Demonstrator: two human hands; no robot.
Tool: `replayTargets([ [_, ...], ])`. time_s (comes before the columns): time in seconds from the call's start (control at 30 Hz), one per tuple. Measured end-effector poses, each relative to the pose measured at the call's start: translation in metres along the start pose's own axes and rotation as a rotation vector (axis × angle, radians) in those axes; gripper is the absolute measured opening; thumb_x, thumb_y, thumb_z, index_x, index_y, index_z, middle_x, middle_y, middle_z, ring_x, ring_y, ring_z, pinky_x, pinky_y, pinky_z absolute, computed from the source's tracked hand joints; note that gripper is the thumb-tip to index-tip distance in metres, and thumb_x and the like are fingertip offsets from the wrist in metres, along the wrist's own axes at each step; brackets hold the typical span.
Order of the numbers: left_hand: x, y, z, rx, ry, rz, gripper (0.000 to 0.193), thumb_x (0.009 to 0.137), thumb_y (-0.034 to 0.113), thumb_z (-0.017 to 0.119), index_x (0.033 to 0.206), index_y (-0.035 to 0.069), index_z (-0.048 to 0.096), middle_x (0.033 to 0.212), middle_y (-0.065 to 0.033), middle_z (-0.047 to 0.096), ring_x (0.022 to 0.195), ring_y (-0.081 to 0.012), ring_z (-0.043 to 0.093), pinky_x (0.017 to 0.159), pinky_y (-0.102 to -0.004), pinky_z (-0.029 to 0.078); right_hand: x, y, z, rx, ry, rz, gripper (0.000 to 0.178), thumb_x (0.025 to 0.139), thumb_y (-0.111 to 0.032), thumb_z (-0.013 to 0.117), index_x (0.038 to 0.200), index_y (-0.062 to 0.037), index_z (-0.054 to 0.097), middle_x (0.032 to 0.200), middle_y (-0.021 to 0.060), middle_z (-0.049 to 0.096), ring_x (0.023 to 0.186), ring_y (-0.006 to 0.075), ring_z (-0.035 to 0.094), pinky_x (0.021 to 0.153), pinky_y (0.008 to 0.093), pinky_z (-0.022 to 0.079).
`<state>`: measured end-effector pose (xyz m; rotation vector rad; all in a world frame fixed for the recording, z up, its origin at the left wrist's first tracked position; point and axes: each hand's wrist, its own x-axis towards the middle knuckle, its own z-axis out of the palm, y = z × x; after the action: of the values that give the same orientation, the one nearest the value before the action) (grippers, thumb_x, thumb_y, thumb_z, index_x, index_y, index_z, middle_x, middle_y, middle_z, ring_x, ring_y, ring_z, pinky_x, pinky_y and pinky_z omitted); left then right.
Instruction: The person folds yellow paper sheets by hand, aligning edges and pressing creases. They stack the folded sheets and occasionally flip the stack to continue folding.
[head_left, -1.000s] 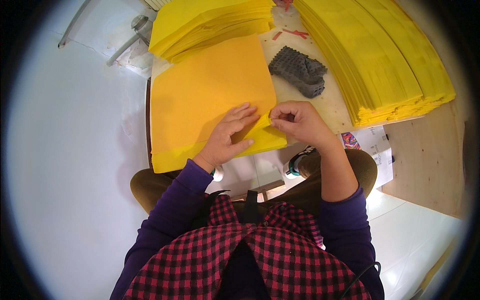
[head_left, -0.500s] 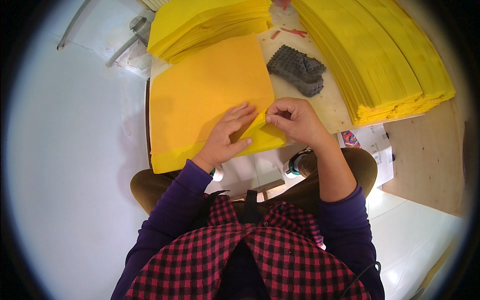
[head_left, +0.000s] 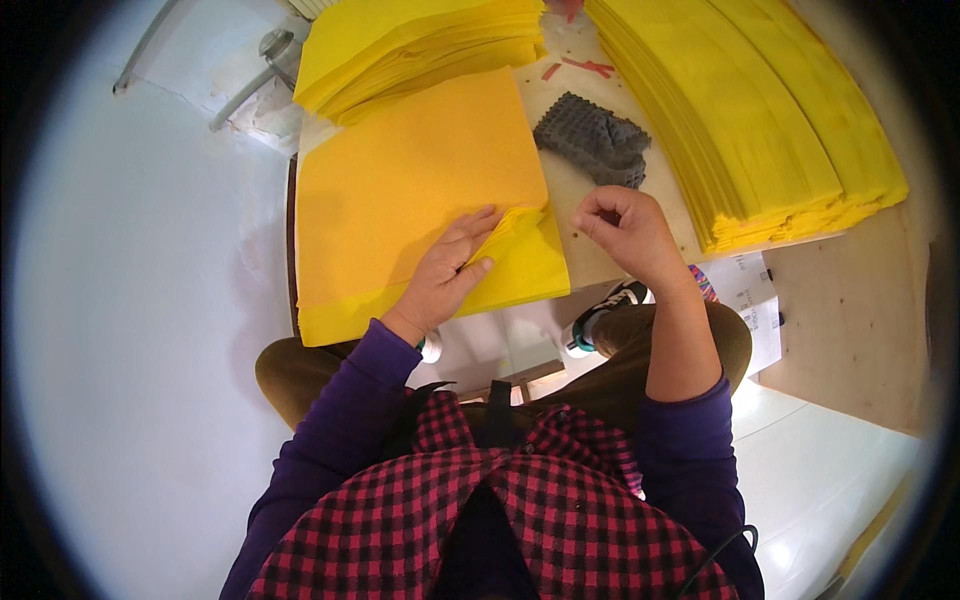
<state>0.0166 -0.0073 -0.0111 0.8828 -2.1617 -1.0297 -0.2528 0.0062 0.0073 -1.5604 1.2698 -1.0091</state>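
Note:
A stack of thin cloth-like sheets point(head_left: 420, 150), orange-yellow on top and bright yellow along the near edge, lies at the table's front. Its near right corner is turned up into a fanned yellow fold point(head_left: 508, 232). My left hand point(head_left: 450, 262) rests on the stack, with this fold between its thumb and fingers. Just right of the stack, my right hand point(head_left: 630, 232) is raised over the table, apart from the sheets. Its thumb and forefinger are pinched together, and nothing shows between them.
Behind the stack is another yellow pile point(head_left: 420, 50). Tall yellow piles point(head_left: 750, 120) stand on the right. A crumpled dark grey textured cloth point(head_left: 595, 140) lies between, near red strips point(head_left: 588, 67). A white wall point(head_left: 150, 300) runs along the left.
My right hand has let go of the turned-up corner and moved right, away from the stack. My left hand stays at the fold, which now stands further open.

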Motion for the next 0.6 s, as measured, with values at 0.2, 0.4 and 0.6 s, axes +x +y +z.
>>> replayTargets([
  [0.2,-0.001,-0.003,-0.001,-0.087,0.025,-0.033,0.027,0.092,0.013,0.054,0.111,-0.006,0.058,0.136,-0.0194,0.05,0.133,-0.0344,0.039,0.109,-0.0415,0.03,-0.007,0.003,0.002,0.071,-0.273,-0.003,0.012,0.075,0.0,0.072,0.083,-0.0022,0.064,0.078,0.0015,0.053,0.073,0.0097,0.053,0.064,0.0235,0.044],
  [0.4,-0.004,-0.002,-0.004,-0.122,0.02,-0.091,0.048,0.095,0.021,0.052,0.133,-0.009,0.044,0.141,-0.0176,0.045,0.13,-0.0251,0.043,0.108,-0.032,0.03,-0.005,0.009,0.018,0.113,-0.342,0.087,0.015,0.074,0.005,0.074,0.083,-0.0027,0.064,0.083,-0.0009,0.051,0.073,0.0084,0.055,0.066,0.0208,0.043],
  [0.6,-0.005,-0.008,-0.005,-0.178,0.027,-0.066,0.045,0.095,0.021,0.051,0.132,-0.005,0.047,0.141,-0.017,0.046,0.129,-0.0258,0.044,0.107,-0.0326,0.032,0.008,0.007,0.005,-0.101,-0.046,0.043,0.007,0.079,0.0,0.071,0.082,-0.0004,0.065,0.082,0.0002,0.056,0.07,0.0087,0.054,0.066,0.0216,0.044],
])
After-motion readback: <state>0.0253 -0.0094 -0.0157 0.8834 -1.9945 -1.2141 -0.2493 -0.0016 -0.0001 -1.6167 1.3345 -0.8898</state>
